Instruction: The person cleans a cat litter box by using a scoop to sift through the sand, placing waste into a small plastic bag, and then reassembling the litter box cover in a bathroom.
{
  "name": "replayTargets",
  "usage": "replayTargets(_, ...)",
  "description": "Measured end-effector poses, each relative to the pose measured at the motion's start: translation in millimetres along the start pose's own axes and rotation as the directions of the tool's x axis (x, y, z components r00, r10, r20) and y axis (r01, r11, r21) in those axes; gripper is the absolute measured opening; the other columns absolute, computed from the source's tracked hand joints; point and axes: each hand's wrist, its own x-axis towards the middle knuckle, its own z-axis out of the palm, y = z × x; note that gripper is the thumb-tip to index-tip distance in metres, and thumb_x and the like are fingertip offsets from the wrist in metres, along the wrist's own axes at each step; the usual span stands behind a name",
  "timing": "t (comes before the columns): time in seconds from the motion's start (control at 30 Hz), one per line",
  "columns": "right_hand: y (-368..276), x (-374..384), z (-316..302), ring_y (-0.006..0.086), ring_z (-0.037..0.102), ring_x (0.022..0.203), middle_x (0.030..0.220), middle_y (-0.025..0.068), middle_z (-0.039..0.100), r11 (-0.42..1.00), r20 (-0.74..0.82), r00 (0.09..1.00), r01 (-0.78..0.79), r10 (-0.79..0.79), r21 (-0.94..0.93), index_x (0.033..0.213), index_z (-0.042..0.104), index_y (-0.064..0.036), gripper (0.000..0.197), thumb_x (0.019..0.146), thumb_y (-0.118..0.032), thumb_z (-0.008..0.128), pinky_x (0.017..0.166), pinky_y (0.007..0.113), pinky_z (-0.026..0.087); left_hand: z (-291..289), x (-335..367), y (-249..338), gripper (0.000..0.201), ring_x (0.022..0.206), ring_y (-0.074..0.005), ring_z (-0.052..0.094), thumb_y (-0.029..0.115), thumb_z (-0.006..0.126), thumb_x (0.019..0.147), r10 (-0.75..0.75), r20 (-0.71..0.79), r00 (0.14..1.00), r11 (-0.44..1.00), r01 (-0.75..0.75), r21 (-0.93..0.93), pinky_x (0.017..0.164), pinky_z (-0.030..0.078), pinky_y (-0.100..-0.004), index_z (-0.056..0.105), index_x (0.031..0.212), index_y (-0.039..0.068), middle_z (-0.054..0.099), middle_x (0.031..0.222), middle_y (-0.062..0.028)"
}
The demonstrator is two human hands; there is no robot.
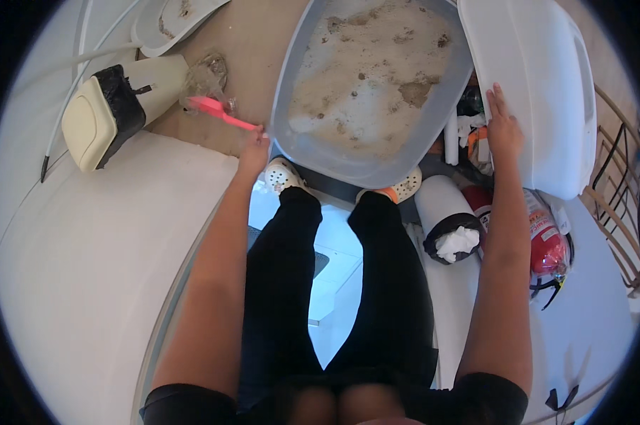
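Note:
A pink scoop [211,106] is pinched by its handle end in my left hand [253,151], its head pointing left. Its head overlaps a crumpled clear plastic bag [215,69] on the floor. Between my hands stands a grey litter box [281,106] with tan, clumpy litter [376,85] inside. My right hand [504,132] lies with fingers stretched against the side of a large white litter box hood [539,78], which stands tilted at the right of the box. The hood hides part of what is behind it.
A cream step bin [89,124] with a black liner lies at the left, below a white tray [153,32]. At the right are a small white bin [444,198] holding crumpled tissue and a red fire extinguisher [546,244]. My shoes [283,175] touch the box's near end.

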Motion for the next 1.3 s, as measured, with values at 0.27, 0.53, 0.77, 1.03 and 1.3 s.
replayTargets(0.27, -56.3, 10.0, 40.3, 0.0303, 0.06, 0.076, 0.126, 0.007, 0.049, 0.959, -0.243, 0.967, 0.001, 0.071, 0.285, 0.122, 0.05, -0.0119, 0.039, 0.084, -0.022, 0.055, 0.07, 0.04, 0.05, -4.0, 62.6, 76.7, 0.043, 0.11, -0.0347, 0.053, 0.038, 0.039, 0.091, -0.169, 0.048, 0.985, 0.941, 0.146, 0.306, 0.092, 0.041, -0.0432, 0.058, 0.111, 0.005, 0.059, 0.112, -0.0198)
replayTargets(0.53, -204.5, -7.6, -72.8, 0.0311, 0.057, 0.099, 0.102, 0.0162, 0.062, 0.27, -0.311, 0.801, 0.493, -0.512, 0.827, 0.113, 0.059, -0.0126, 0.028, 0.087, -0.021, 0.052, 0.087, 0.042, 0.043, -95.8, 96.7, -3.6, 0.048, 0.09, -0.0283, 0.055, 0.019, 0.06, 0.073, 0.497, -0.349, 0.795, 0.583, -0.007, 0.812, 0.072, 0.048, -0.0399, 0.052, 0.121, 0.019, 0.052, 0.099, -0.0095)
replayTargets(0.77, -222.6, -72.8, -227.5, 0.0291, 0.058, 0.09, 0.092, 0.0134, 0.061, -0.203, -0.571, 0.159, 0.831, -0.805, 0.517, 0.094, 0.06, -0.0067, 0.02, 0.08, -0.021, 0.059, 0.079, 0.04, 0.045, -101.5, 138.6, -28.3, 0.049, 0.088, -0.0272, 0.051, 0.017, 0.06, 0.072, 0.661, -0.108, 0.743, 0.387, -0.214, 0.897, 0.072, 0.045, -0.0377, 0.05, 0.12, 0.019, 0.049, 0.095, -0.0084)
replayTargets(1.03, -231.4, -94.4, -224.0, 0.0267, 0.057, 0.081, 0.084, 0.0099, 0.058, -0.284, -0.689, 0.018, 0.903, -0.725, 0.323, 0.088, 0.058, -0.0068, 0.019, 0.08, -0.025, 0.058, 0.07, 0.038, 0.045, -84.8, 141.0, -60.5, 0.045, 0.103, -0.0219, 0.046, 0.02, 0.058, 0.075, 0.666, 0.461, 0.586, -0.133, -0.516, 0.846, 0.086, 0.037, -0.0362, 0.05, 0.119, 0.013, 0.049, 0.115, -0.0059)
replayTargets(1.3, -302.4, -14.6, -145.7, 0.0273, 0.059, 0.075, 0.082, 0.0081, 0.058, 0.313, -0.659, 0.318, 0.941, -0.681, 0.131, 0.087, 0.057, -0.0073, 0.019, 0.081, -0.025, 0.057, 0.065, 0.039, 0.048, -55.5, 133.4, -102.9, 0.021, 0.11, -0.012, 0.04, 0.026, 0.053, 0.079, 0.402, 0.665, 0.63, -0.405, -0.529, 0.746, 0.088, 0.033, -0.0307, 0.07, 0.089, 0.021, 0.047, 0.122, 0.0049)
